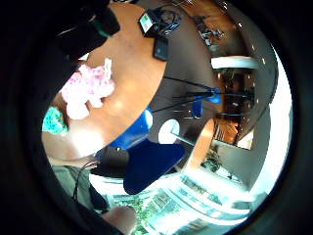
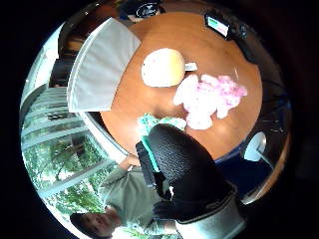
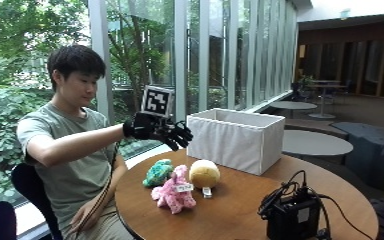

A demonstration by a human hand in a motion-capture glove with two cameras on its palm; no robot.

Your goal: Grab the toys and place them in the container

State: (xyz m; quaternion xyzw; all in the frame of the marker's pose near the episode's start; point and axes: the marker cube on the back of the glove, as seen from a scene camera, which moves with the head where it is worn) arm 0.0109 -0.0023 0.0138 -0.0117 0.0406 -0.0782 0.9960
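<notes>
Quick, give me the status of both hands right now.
Gloved right hand: open, fingers spread, holding nothing, raised above the toys.
Bare left hand: down beside the lap, holding none of the toys; its fingers cannot be made out.

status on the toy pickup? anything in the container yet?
Done: nothing visible; the outside view does not show inside the white container. In hand: nothing; the gloved right hand is raised above the table, fingers spread. Left: all three toys lie on the table beside the container, the green toy, the pink plush and the yellow round plush.
</notes>
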